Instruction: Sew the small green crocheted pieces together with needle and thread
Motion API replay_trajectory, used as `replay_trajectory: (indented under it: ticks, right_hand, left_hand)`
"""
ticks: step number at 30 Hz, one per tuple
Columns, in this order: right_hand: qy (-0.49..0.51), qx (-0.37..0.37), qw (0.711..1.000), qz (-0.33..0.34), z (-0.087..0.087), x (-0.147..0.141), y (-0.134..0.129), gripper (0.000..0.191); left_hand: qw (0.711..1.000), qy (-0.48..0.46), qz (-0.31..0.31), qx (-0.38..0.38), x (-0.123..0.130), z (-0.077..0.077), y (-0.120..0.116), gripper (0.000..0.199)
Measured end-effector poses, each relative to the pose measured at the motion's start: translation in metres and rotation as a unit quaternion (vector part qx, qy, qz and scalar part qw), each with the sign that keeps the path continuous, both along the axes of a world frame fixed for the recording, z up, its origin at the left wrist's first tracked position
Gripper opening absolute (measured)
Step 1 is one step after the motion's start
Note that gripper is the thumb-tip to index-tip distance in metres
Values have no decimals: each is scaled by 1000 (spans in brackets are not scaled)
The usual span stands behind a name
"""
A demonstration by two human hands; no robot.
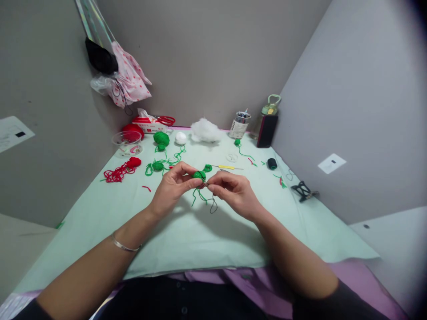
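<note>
My left hand point(175, 186) grips a small green yarn piece point(199, 175) between thumb and fingers, above the middle of the table. Close beside it, my right hand point(231, 189) is closed in a pinch at the edge of the piece; what sits between those fingertips is too small to make out. Loose green yarn ends point(194, 195) and a looped dark thread point(213, 206) dangle below the fingertips. Just behind the hands lie a small green yarn bit point(207, 168) and a crochet hook point(226, 167) with a yellow grip.
Green yarn balls point(161, 139), a white ball point(180, 138) and white stuffing point(205, 131) stand at the back. Red yarn point(115, 174) and a clear tub point(127, 143) lie left. A pen tin point(240, 125), phone point(267, 131), black thread spool point(271, 164) and black stand point(303, 191) are right.
</note>
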State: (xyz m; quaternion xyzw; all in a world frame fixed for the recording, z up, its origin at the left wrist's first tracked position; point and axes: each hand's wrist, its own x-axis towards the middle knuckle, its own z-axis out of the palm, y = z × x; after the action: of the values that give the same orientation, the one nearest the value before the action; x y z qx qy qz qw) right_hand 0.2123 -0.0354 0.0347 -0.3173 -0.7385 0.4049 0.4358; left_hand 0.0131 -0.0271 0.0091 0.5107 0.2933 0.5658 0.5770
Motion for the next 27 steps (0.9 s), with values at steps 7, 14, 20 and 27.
replay_trajectory:
  ticks: [7, 14, 20, 27]
  right_hand:
    - [-8, 74, 997, -23, -5, -3, 1, 12]
    - [16, -53, 998, 27, -6, -3, 5, 10]
    - [58, -99, 993, 30, -9, -5, 7, 26]
    - [-42, -1, 996, -73, -4, 6, 13, 16]
  left_hand:
    - [1000, 3, -16, 17, 2, -3, 0, 26]
    - [996, 53, 59, 46, -2, 1, -1, 29]
    - [991, 116, 44, 54, 2, -7, -1, 25]
    - [985, 167, 6, 45, 2, -9, 1, 29]
